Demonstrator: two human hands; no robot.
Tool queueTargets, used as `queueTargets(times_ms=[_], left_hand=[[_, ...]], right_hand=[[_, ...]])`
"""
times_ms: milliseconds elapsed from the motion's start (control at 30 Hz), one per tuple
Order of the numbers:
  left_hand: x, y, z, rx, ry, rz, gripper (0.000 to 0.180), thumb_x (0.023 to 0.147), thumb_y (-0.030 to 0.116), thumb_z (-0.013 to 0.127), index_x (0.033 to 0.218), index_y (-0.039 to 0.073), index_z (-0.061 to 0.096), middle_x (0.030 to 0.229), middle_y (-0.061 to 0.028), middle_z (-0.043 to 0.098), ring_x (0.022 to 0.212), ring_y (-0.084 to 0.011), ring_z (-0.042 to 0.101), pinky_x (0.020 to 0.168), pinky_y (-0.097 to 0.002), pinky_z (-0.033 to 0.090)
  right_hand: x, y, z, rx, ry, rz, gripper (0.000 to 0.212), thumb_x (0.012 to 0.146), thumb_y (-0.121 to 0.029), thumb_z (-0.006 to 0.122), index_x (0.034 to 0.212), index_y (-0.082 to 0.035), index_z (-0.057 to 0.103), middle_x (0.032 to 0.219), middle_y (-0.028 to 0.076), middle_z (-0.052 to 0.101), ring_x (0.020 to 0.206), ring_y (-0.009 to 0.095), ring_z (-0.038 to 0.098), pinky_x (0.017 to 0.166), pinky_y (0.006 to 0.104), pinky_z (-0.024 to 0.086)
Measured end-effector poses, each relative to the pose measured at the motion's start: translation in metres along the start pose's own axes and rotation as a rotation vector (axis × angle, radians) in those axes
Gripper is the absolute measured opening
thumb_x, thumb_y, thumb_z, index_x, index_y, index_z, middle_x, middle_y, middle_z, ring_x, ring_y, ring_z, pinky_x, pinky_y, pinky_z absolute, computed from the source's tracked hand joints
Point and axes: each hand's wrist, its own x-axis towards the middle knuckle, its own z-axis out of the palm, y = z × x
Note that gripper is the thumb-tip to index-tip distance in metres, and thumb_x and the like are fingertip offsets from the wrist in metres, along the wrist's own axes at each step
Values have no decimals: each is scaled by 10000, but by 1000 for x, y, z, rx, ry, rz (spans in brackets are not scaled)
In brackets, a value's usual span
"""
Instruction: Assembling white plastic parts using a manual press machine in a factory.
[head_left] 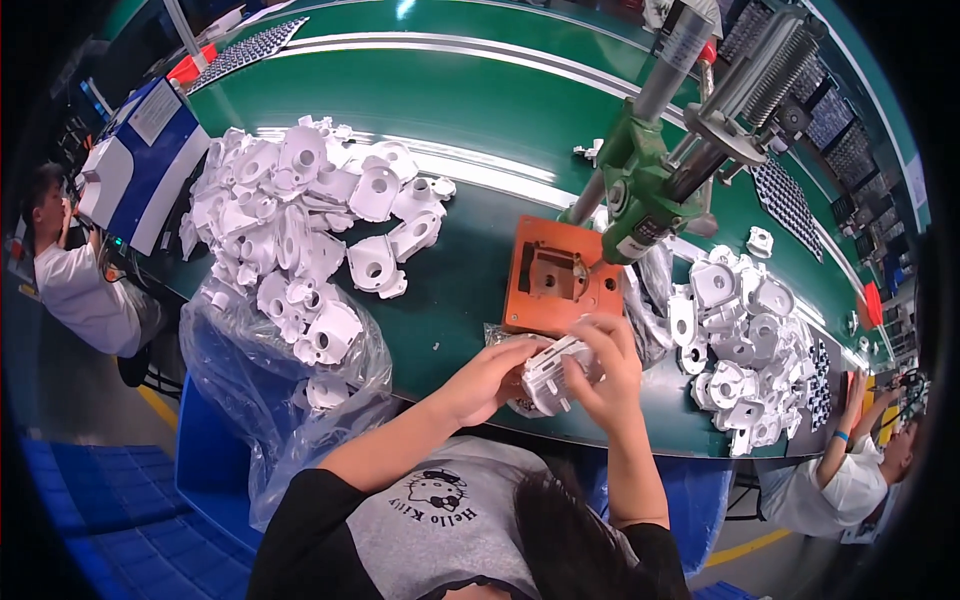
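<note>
A white plastic housing [546, 384] with slots and ribs is held between my two hands, close to the table's near edge. My left hand [492, 378] grips it from the left side. Curled over its right and upper side are the fingers of my right hand [608, 372]. Just beyond my hands stands an orange fixture block [519, 300] with a recessed metal nest in its middle. Over the block's right side leans a green hand press [640, 190] with a steel column and a spring. Part of the housing is hidden by my fingers.
A large heap of white plastic housings [290, 200] lies at left, partly over a clear plastic bag [350, 400] in a blue bin [215, 470]. Another pile of white housings [745, 340] is at right. Two co-workers [90, 280] [850, 480] sit at either side.
</note>
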Motion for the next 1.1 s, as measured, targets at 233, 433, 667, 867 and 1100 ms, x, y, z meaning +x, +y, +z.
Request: queueTargets(times_ms=[233, 433, 667, 867, 1100], left_hand=[[-2, -1, -2, 2, -97, -3, 288, 985, 213, 411, 1198, 34, 485, 1113, -81, 588, 1023, -190, 607, 832, -375, 532], [-2, -7, 9, -15, -86, 10, 244, 968, 173, 442, 1187, 70, 416, 1151, -96, 551, 1041, -219, 602, 834, -429, 546], [-2, -14, 7, 127, -150, 67, 236, 958, 135, 440, 1179, 53, 432, 1128, -107, 564, 1017, -222, 614, 830, -431, 544], [-5, -1, 10, -67, -194, -43, 237, 970, 197, 439, 1154, 47, 443, 1126, -105, 563, 1010, -209, 613, 849, -407, 538], [-4, -9, 8, 78, -114, 53, 230, 997, 262, 444, 1108, 62, 423, 1040, -46, 565, 872, -102, 591, 726, -272, 501]], right_hand=[[-3, 11, 7, 4, 130, 39, 282, 662, -35, 721, 921, -20, 608, 1081, 137, 546, 874, 267, 567, 765, 335, 475], [-12, 22, 22, 212, 260, 286, 125, 778, -10, 635, 881, 2, 566, 1024, 106, 535, 779, 142, 550, 692, 230, 462], [-16, 28, 25, 287, 352, 385, 135, 737, -11, 669, 820, 5, 564, 906, 104, 560, 784, 173, 554, 679, 288, 461], [-13, 28, 22, 255, 304, 206, 178, 687, -31, 693, 816, -9, 573, 921, 111, 565, 795, 224, 545, 729, 309, 460], [-23, 21, 30, 75, 251, 53, 341, 735, -111, 676, 1018, -14, 512, 1193, 197, 448, 1066, 301, 496, 919, 399, 409]])
